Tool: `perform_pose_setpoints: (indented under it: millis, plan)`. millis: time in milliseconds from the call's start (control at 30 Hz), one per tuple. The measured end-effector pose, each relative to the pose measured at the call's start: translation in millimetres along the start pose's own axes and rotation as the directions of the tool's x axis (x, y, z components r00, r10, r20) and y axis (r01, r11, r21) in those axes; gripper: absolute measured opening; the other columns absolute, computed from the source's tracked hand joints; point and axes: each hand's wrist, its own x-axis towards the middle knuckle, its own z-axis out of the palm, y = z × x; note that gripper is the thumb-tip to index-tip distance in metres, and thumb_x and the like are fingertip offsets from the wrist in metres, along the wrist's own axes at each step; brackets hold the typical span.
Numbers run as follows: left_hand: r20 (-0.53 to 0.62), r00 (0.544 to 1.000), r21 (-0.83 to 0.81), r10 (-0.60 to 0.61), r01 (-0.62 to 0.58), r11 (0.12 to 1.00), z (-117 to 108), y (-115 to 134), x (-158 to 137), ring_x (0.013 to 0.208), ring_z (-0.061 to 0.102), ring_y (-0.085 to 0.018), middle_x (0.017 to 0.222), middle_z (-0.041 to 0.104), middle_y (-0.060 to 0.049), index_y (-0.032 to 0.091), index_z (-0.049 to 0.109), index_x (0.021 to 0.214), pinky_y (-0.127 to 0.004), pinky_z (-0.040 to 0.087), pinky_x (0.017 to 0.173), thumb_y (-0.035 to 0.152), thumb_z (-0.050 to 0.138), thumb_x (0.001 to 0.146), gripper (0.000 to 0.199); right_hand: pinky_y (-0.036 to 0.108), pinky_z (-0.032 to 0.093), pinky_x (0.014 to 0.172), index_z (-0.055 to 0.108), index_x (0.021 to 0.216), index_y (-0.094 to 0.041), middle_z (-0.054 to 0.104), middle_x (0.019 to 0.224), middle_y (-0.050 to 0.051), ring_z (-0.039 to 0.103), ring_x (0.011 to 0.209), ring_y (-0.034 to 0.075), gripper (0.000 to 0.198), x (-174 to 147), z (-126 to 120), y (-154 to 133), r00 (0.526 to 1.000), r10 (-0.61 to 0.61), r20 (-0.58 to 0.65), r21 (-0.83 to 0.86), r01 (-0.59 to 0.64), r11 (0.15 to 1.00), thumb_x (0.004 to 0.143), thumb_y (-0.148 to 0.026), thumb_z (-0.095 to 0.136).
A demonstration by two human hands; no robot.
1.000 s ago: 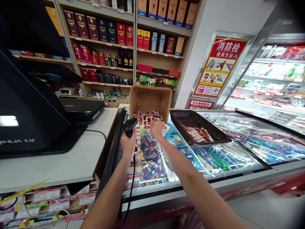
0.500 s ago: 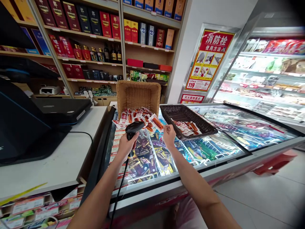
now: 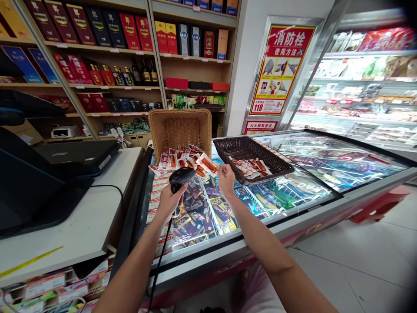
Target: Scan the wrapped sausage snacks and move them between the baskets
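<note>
My left hand (image 3: 170,199) is closed around the grip of a black barcode scanner (image 3: 181,175), whose cord hangs down past my forearm. Between the fingertips of my right hand (image 3: 226,177) is the edge of a packaged sausage (image 3: 207,164), held up just in front of the scanner's head. A tan wicker basket (image 3: 180,116) lies tipped toward me, with several more packaged sausages (image 3: 172,160) spilling from its mouth. To the right of my right hand sits a shallow dark brown basket (image 3: 276,167) with several packaged sausages (image 3: 249,168) inside.
Both baskets rest on a glass-topped freezer (image 3: 309,191) full of packets. On the left, a white counter (image 3: 81,226) carries a black till (image 3: 29,182). Shelves of boxed bottles (image 3: 107,26) stand behind, and a lit refrigerated display (image 3: 368,91) is at right.
The camera view has shifted a little. My right hand and the sausage packet have tilted slightly, still beside the scanner in my left hand.
</note>
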Motion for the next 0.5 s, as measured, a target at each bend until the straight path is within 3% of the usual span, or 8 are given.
perform_pose_setpoints:
  millis: [167, 333, 433, 500]
  plan:
    - [0.024, 0.999, 0.085, 0.030, -0.032, 0.996, -1.8, -1.1, 0.1, 0.041, 0.048, -0.015, 0.046, 0.054, 0.000, 0.023, 0.054, 0.060, -0.029, 0.038, 0.046, 0.065, 0.075, 0.078, 0.051, 0.030, 0.051, 0.074, 0.056, 0.086, -0.022, 0.070, 0.081, 0.004, 0.066, 0.078, 0.020, 0.032, -1.9, 1.7, -4.0, 1.000, 0.001, 0.007, -0.023, -0.001, 1.000, 0.094, -0.054, 0.057]
    - [-0.005, 1.000, 0.016, 0.020, -0.020, 1.000, 0.1, -2.9, 1.6, 0.040, 0.049, -0.014, 0.047, 0.054, 0.001, 0.023, 0.052, 0.064, -0.028, 0.038, 0.044, 0.064, 0.078, 0.076, 0.050, 0.030, 0.051, 0.073, 0.056, 0.087, -0.023, 0.071, 0.083, 0.005, 0.067, 0.078, 0.021, 0.032, 2.2, -3.4, -8.3, 0.999, -0.045, 0.000, -0.085, 0.044, 0.995, 0.096, -0.053, 0.054]
    - [-0.062, 0.998, -0.071, 0.015, -0.020, 0.997, -0.3, -2.7, 4.5, 0.040, 0.048, -0.013, 0.049, 0.054, 0.002, 0.022, 0.053, 0.065, -0.026, 0.036, 0.041, 0.063, 0.083, 0.071, 0.050, 0.032, 0.052, 0.079, 0.057, 0.090, -0.022, 0.072, 0.087, 0.007, 0.067, 0.080, 0.021, 0.027, 17.1, -19.8, -10.7, 0.979, -0.173, -0.109, -0.205, 0.148, 0.968, 0.100, -0.046, 0.050]
    - [-0.117, 0.993, -0.117, 0.008, -0.021, 0.993, -3.1, -1.0, 7.3, 0.039, 0.047, -0.012, 0.049, 0.054, 0.003, 0.022, 0.054, 0.066, -0.026, 0.035, 0.040, 0.061, 0.085, 0.069, 0.050, 0.034, 0.051, 0.082, 0.057, 0.093, -0.022, 0.072, 0.092, 0.009, 0.067, 0.083, 0.023, 0.025, 31.6, -37.6, -9.5, 0.937, -0.254, -0.240, -0.338, 0.165, 0.927, 0.102, -0.043, 0.047]
